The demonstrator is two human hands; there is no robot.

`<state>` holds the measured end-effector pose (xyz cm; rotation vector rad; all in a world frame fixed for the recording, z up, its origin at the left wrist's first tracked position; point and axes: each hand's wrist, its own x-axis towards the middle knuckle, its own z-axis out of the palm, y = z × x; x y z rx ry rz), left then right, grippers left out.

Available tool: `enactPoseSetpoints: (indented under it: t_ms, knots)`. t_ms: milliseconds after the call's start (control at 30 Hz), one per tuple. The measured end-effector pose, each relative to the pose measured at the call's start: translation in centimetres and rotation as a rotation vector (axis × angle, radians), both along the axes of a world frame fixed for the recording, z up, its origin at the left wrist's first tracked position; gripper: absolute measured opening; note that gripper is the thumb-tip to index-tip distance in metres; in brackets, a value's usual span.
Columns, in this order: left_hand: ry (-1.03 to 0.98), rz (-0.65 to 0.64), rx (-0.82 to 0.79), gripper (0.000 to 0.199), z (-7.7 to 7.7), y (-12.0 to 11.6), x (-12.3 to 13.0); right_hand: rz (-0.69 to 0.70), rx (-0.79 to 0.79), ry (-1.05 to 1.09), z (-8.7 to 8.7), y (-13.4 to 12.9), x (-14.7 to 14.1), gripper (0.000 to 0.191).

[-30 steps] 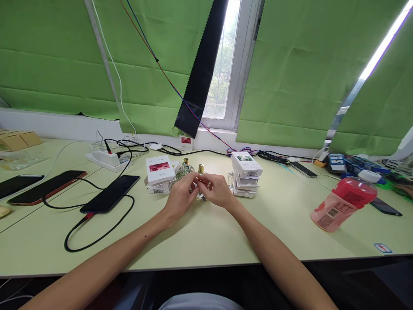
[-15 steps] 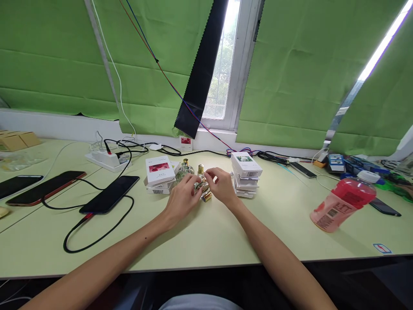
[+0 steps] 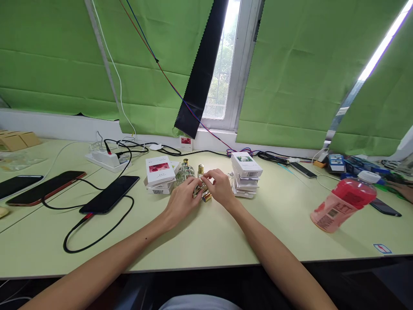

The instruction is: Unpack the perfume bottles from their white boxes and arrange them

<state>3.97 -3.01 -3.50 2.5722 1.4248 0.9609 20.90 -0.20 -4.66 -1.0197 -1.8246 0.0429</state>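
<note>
My left hand [image 3: 182, 199] is closed around a small glass bottle [image 3: 200, 189] low over the table, mostly covered by the fingers. Opposite it, my right hand [image 3: 220, 186] has its thumb and fingers pinched together at this bottle; what lies in the pinch is hidden. A gold cap [image 3: 207, 197] shows just below the fingertips. Behind my hands stand a gold-capped glass bottle [image 3: 185, 171] and a slimmer gold-topped one [image 3: 201, 169]. White boxes with a red flower picture [image 3: 159, 169] lie stacked beside my left hand. To the right of my right hand rises another stack of white boxes [image 3: 246, 165].
A phone [image 3: 111, 196] with a looped black cable lies at left, near a white power strip [image 3: 108, 159]. On the right stands a pink drink bottle [image 3: 343, 202]. Cables run along the wall. Another person's hand [image 3: 402, 189] shows at the far right edge.
My right fingertips have moved slightly down and left, closer to my left fingers. Another person's hand has come into view at the far right.
</note>
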Motion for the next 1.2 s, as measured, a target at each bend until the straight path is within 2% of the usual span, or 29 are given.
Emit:
enactPoseSetpoints:
  t_ms: [800,1200]
  knots:
    - [0.001,-0.021,-0.019,0.013,0.12,0.01,0.02,0.006,-0.001,-0.073,0.28,-0.09,-0.06,0.014]
    - [0.042,-0.006,-0.039,0.016,0.16,0.0,0.07,0.021,-0.046,0.0,0.17,0.23,-0.15,0.015]
